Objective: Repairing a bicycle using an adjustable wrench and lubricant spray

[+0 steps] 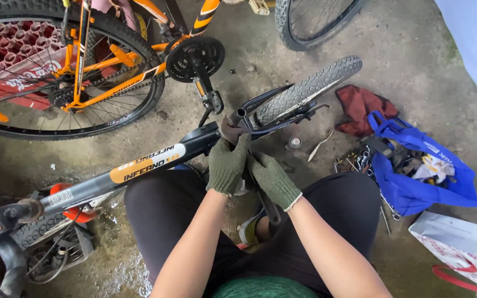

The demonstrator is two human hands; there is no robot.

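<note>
A black bicycle frame (100,185) with an orange and white sticker lies across my lap. Its small front wheel (305,91) points up to the right. My left hand (226,164), in a dark green knit glove, is closed around the frame's head tube just under the stem. My right hand (274,179), gloved the same way, grips a dark metal tool (270,208) whose handle runs down toward my knee. Both hands touch each other at the head tube. The tool's working end is hidden behind the gloves.
An orange bicycle (106,60) with its crank and pedal (205,83) stands at the top left. A blue bag (415,182) with loose tools lies to the right, beside a red rag (360,107). A white bag (459,243) sits at the lower right. The concrete floor is wet.
</note>
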